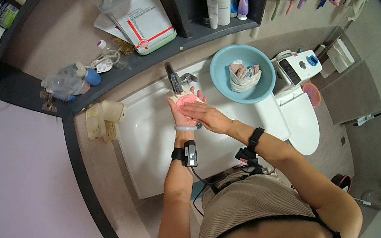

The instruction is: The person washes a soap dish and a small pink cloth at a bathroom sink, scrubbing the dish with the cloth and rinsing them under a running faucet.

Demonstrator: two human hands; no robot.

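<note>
Beneath the chrome tap (173, 79), my left hand (179, 115) is turned palm up and cradles a cream and pink item (187, 99). What it is exactly I cannot tell; a pink oval area shows in its cream body. My right hand (212, 116) comes in from the right, its fingers lying together and nearly flat on the pink part. Both hands are over the white washbasin (151, 150). A pale bangle (185, 128) circles my left wrist. Each forearm carries a black strap with a small device, and cables hang from them.
A blue plastic basin (219, 77) holding bundled cloth (245, 77) stands at the right of the washbasin, beside the toilet (301, 121). Above the tap runs a dark shelf (152, 60) with bottles, tubes and flat packs. Cream plastic holders (103, 119) are on the left.
</note>
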